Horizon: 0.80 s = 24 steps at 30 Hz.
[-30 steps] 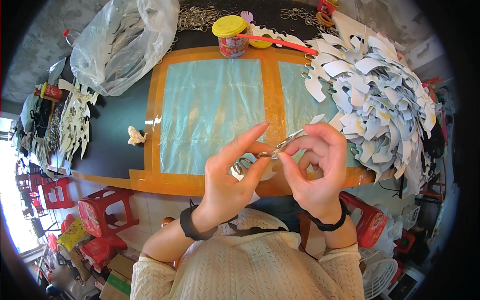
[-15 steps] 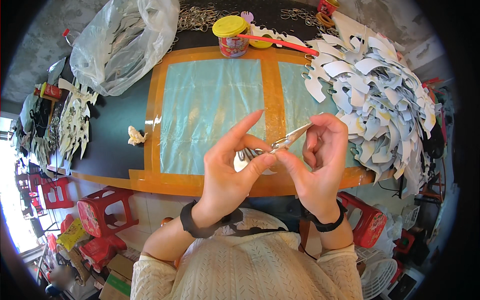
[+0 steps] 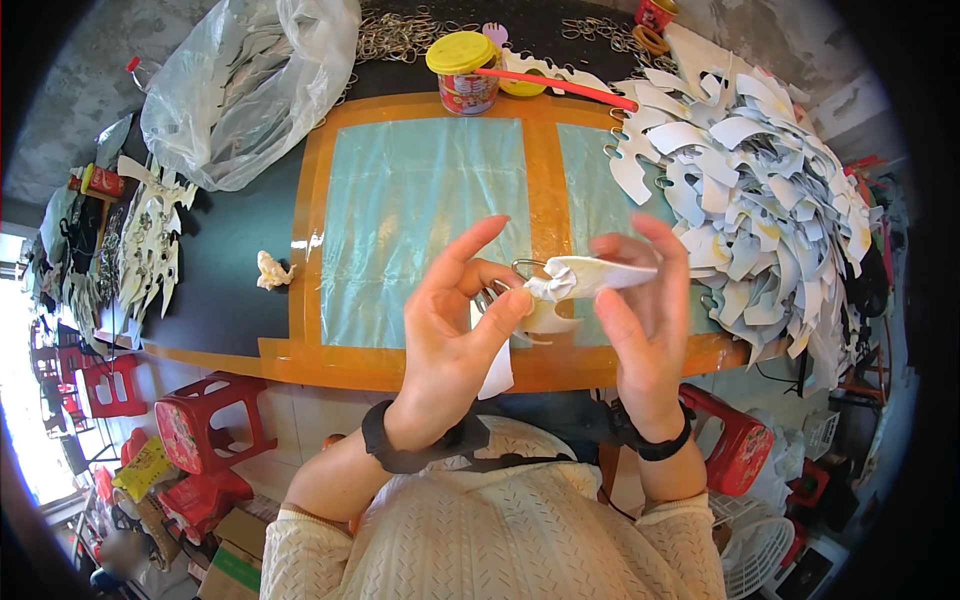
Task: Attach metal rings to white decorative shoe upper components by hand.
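Over the near part of the table I hold a white curved piece (image 3: 605,277) with a crumpled spot at its left end. My left hand (image 3: 455,310) pinches that end between thumb and fingers, its index finger raised. Wire loops (image 3: 528,266) stick out by the left fingertips, and more white flaps (image 3: 548,318) hang below them; how they join is hidden. My right hand (image 3: 650,320) is open around the piece's right end, thumb below and fingers spread above, slightly blurred. Whether its fingers touch the piece I cannot tell.
A large heap of white pieces (image 3: 765,190) stands at the right. Behind are a yellow-lidded tub (image 3: 466,75), a red stick (image 3: 560,85) and many wire loops (image 3: 405,38). A clear plastic bag (image 3: 250,95) fills the back left; a crumpled cream lump (image 3: 272,270) lies left.
The right thumb and fingers have come apart from their pinch near the left fingertips. The white piece has turned, showing its broad face. My left hand keeps its pinch.
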{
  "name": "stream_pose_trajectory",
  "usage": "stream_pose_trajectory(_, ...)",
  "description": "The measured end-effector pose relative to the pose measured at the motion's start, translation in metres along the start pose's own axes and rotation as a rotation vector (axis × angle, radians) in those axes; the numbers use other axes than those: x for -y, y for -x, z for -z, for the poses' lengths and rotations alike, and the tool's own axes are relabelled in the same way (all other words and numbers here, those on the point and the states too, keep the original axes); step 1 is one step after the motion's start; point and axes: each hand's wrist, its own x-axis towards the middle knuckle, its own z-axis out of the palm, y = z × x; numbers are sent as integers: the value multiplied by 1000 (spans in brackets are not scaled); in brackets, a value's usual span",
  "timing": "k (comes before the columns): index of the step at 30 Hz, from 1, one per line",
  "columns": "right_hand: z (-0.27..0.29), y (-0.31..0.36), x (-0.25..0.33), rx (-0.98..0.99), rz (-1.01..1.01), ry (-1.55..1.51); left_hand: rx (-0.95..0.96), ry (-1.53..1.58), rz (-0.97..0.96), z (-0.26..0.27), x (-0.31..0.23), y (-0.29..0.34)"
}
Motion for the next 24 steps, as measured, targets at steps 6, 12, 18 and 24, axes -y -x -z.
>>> stream_pose_trajectory(6, -3, 0, 7, 214, -201, -160, 125, -224, 4, 2, -7, -3)
stream_pose_trajectory(12, -4, -5, 10, 211, -226, -143, 225, -457, -70, 6, -18, -9)
stream_pose_trajectory(18, -2, -6, 2, 211, -226, -277, 299, -529, -79, 9, -14, -17)
stream_pose_trajectory(24, 7, -19, -7, 213, -302, -348, 355, -84, 201, 12, -20, -17)
